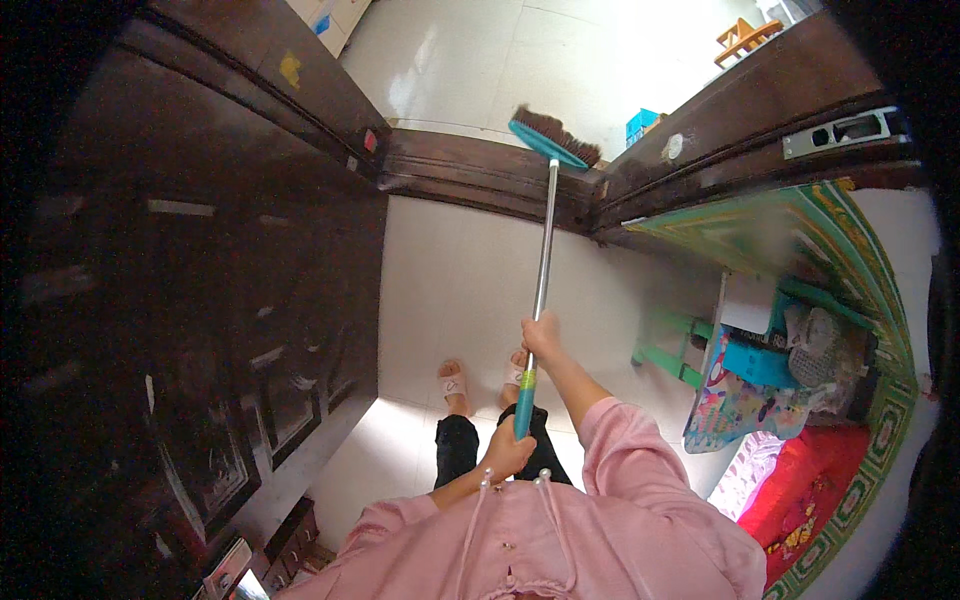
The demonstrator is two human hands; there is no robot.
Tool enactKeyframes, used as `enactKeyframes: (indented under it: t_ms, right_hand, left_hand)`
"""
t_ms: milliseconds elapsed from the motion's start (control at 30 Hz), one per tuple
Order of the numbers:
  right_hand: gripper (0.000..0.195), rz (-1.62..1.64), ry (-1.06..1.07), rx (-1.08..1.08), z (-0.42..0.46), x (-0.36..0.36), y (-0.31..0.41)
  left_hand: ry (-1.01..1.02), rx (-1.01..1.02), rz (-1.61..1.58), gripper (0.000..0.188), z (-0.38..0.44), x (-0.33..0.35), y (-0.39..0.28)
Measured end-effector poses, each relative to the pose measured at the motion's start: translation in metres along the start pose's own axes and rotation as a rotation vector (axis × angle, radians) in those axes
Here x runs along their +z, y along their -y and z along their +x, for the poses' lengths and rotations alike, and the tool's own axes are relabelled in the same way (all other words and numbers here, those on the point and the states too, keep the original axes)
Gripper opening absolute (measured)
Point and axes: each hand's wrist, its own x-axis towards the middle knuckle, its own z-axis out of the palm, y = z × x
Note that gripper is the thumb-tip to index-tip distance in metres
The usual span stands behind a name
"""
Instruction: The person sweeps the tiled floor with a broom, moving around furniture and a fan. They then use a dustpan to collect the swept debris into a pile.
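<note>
I hold a broom by its long metal pole (pixel 546 247). My left hand (pixel 507 450) is closed around the teal grip (pixel 526 401) at the near end. Farther up, my right hand (pixel 543 336) wraps the bare metal just beyond the green collar. The teal broom head (pixel 546 145) lies over the dark wooden threshold (pixel 480 169), close to the right door jamb. Its brown bristles (pixel 559 131) point away from me, partly over the pale floor beyond the doorway.
A dark panelled door (pixel 202 300) stands along the left. On the right is a table with a green patterned cover (pixel 772 225), with bags and boxes beneath. Beyond the threshold are a blue box (pixel 642 126) and a wooden stool (pixel 744 39). My slippered feet (pixel 454 386) are on pale tile.
</note>
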Motion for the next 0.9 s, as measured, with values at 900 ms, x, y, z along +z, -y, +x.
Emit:
enactKeyframes:
  t_ms: [900]
  right_hand:
    - [0.021, 0.402, 0.267, 0.353, -0.019, 0.057, 0.031]
  left_hand:
    - [-0.347, 0.102, 0.714, 0.036, -0.001, -0.046, -0.027]
